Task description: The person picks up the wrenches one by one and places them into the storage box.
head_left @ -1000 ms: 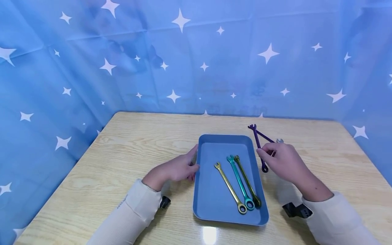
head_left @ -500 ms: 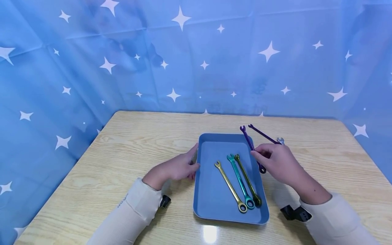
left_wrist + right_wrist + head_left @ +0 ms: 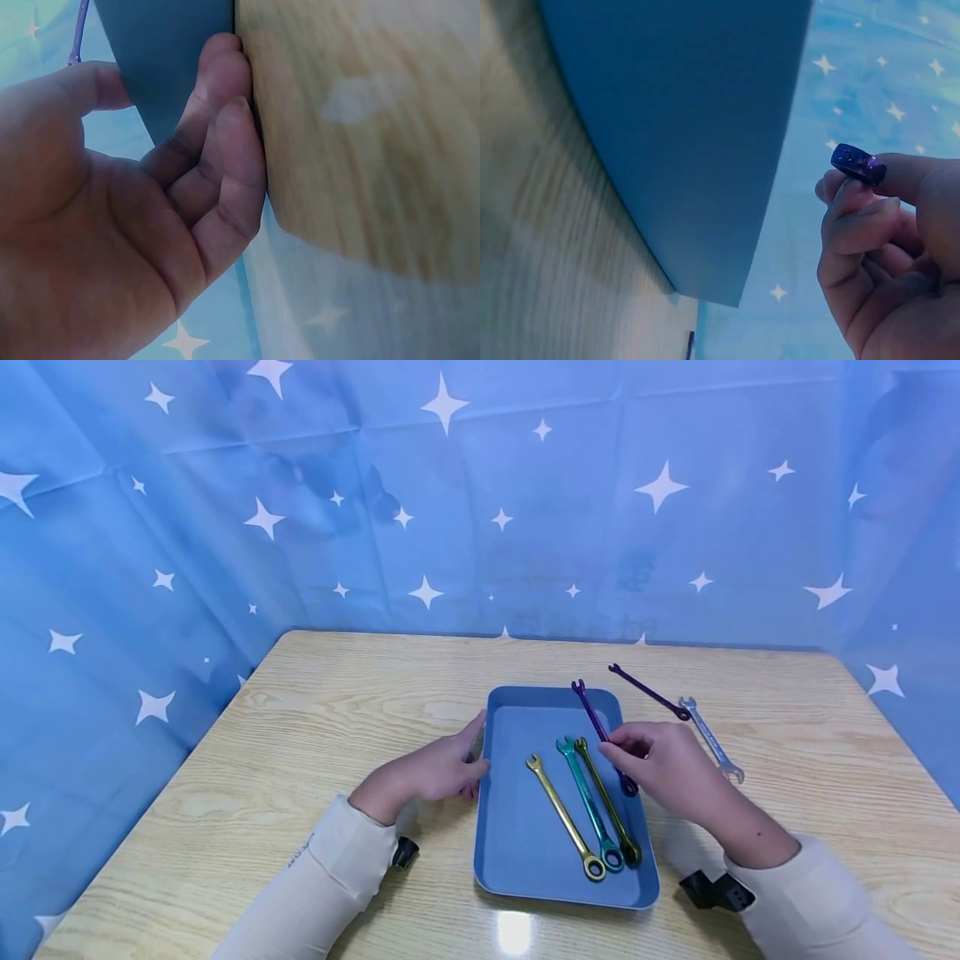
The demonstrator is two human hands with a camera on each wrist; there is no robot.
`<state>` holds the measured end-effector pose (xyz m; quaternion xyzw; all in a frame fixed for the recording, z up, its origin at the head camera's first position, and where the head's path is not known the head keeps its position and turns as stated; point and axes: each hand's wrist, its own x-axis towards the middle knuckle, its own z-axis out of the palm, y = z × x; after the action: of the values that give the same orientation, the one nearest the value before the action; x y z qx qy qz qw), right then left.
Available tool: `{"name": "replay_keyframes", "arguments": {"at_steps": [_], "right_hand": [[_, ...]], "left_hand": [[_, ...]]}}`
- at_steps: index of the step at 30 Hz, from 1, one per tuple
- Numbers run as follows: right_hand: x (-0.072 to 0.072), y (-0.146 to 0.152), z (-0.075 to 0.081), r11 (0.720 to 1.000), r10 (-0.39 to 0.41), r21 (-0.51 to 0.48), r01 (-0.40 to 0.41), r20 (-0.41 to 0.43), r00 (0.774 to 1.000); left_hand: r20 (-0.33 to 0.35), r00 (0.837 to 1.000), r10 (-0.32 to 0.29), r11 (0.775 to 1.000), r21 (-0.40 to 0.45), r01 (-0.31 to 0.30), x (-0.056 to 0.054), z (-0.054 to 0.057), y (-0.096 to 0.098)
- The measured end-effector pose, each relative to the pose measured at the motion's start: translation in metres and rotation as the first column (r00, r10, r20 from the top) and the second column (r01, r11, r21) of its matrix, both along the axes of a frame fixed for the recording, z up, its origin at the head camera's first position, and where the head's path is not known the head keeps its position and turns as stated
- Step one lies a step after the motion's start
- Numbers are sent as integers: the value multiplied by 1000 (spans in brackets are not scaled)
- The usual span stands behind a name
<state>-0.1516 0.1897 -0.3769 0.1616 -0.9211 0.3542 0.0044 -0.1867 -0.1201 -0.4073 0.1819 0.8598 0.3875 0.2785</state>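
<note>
My right hand (image 3: 667,768) pinches a purple combination wrench (image 3: 591,710) between thumb and fingers, over the right side of a blue-grey tray (image 3: 510,835). The ring end (image 3: 857,165) of that wrench faces the right wrist camera, with the tray wall beside it. At the tray's left edge, my left hand (image 3: 435,770) holds the wall, thumb at the rim and curled fingers (image 3: 229,150) against the outside. Inside the tray lie a gold wrench (image 3: 558,810), a teal wrench (image 3: 587,797) and a darker olive-gold wrench (image 3: 609,806), roughly side by side.
Another purple wrench (image 3: 647,690) lies on the wooden table (image 3: 360,693) behind the tray's right corner. A silver wrench (image 3: 708,737) lies near it, beyond my right hand. A blue cloth with white stars (image 3: 480,527) hangs behind the table's far edge.
My right hand has moved left with the purple wrench, from beside the tray to over its right side. The silver wrench has come fully into sight. My left hand stays at the tray.
</note>
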Motion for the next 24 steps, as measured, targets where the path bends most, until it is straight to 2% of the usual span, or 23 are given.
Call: {"name": "replay_keyframes", "arguments": {"at_steps": [7,24], "right_hand": [[1,-4,-4,1000,29,8,-29,-14,999],[7,-19,-16,996,91,11,-91,50,995]], "left_hand": [[-7,1000,-2,1000,-6,2,0,1,0],[-3,1000,-3,1000,3,3,1,1,0]]}}
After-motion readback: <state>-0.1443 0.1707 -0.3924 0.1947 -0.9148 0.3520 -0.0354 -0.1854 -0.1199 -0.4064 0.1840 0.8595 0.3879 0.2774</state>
